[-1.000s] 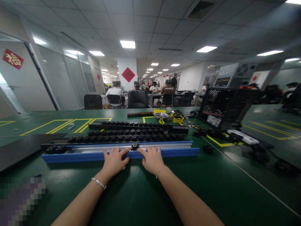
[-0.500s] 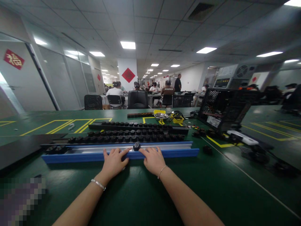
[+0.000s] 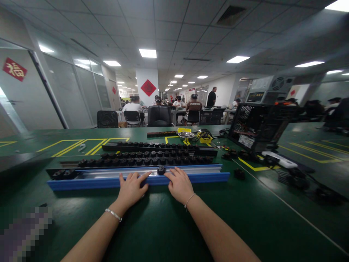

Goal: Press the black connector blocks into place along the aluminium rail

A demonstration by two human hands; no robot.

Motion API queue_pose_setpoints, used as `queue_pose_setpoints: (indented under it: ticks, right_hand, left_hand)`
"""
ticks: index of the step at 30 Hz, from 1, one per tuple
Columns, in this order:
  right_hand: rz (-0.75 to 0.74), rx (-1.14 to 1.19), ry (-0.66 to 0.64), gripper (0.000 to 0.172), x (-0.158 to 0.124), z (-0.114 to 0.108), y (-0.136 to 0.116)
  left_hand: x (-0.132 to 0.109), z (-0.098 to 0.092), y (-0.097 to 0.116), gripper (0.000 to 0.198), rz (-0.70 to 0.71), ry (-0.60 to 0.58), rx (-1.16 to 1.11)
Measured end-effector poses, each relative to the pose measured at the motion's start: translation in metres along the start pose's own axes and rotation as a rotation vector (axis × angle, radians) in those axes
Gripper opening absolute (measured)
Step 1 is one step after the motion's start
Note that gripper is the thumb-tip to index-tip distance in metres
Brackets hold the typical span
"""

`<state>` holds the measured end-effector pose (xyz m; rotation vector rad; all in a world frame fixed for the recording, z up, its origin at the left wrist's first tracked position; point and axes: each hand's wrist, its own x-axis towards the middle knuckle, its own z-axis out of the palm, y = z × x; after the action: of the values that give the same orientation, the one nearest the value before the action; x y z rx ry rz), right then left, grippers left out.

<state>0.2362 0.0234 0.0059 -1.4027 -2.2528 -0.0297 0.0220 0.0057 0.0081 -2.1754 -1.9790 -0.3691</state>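
Small black module in a blue rail: best kept square, with the fingers low

So, biggest stuff first. A green surface (image 3: 169, 225) is spread under the whole setup, and a computer case (image 3: 259, 125) is parked behind the blue rail (image 3: 87, 183), off past its right end. The rail itself is laid lengthwise, channel facing up. Rows of black modules (image 3: 147, 160) are lined up just behind the rail.

Both hands are rested palm-down along the rail's front wall. The left hand (image 3: 132, 187) is spread loosely, index finger pointed along the channel and stopped short of the module, with nothing seen gripped. The right hand (image 3: 181, 185) is half curled with fingers apart; its index tip is held right by the module's right side, but whether contact is made can't be told.

Two black modules (image 3: 64, 174) are sat in the rail's left end. The lone small black module (image 3: 161, 170) is set in the channel, a bit right of the rail's middle.

For neat handling, the rail is probably best steadied by the left hand, while any nudge is given low and straight along the channel. If it's pushed up high, tipping or jamming could be caused.
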Motion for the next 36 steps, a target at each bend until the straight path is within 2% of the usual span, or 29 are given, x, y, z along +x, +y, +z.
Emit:
queue_pose_setpoints:
  ticks: [9,21,36]
  right_hand:
    - [-0.069,-0.006,0.034,0.038,0.0,-0.003,0.002]
    - [-0.056,-0.003,0.054,0.037,-0.001,-0.004,0.01]
    - [0.006,-0.078,-0.029,0.035,-0.004,-0.018,0.016]
  left_hand:
    - [0.0,0.002,-0.001,0.048,0.003,0.005,-0.007]
    - [0.001,0.003,-0.002,0.048,0.008,0.018,-0.029]
    - [0.0,-0.003,0.0,0.048,-0.013,-0.035,-0.03]
